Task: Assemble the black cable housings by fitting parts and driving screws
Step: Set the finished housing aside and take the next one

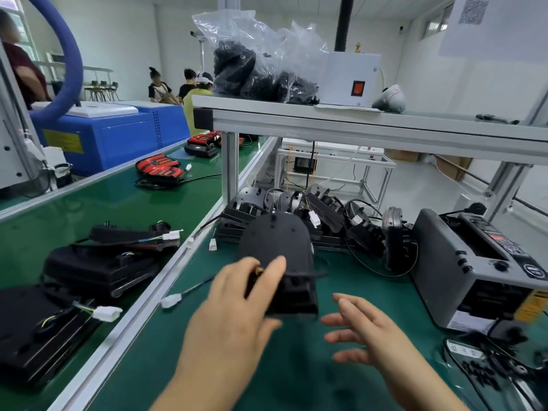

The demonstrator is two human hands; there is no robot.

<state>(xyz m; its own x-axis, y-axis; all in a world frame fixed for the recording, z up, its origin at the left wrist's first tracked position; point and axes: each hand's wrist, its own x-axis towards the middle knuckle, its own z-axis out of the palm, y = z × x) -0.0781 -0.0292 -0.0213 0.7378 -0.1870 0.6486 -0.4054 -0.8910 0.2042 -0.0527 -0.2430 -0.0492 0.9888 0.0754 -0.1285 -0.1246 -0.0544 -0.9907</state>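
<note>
Over the green table, in front of a tangled heap of parts, a worker holds one black housing raised off the surface. The left hand is clamped round its boxy lower end, and the right hand hovers just beside it with fingers spread, holding nothing. With only one hand gripping, the shell could twist loose and drop. The loose wires of the heap behind could catch it as it swings. The thin cable lying by the left hand might also snag.

The table top is a smooth, faintly shiny mat edged in pale metal rail. The grey machine on the right is a hard-cornered box. The housing is matt black plastic, domed at the far end and squared off near the hand. The cable ends in a small white plug. Something tiny and amber shows between the left fingers, too blurred to identify.
</note>
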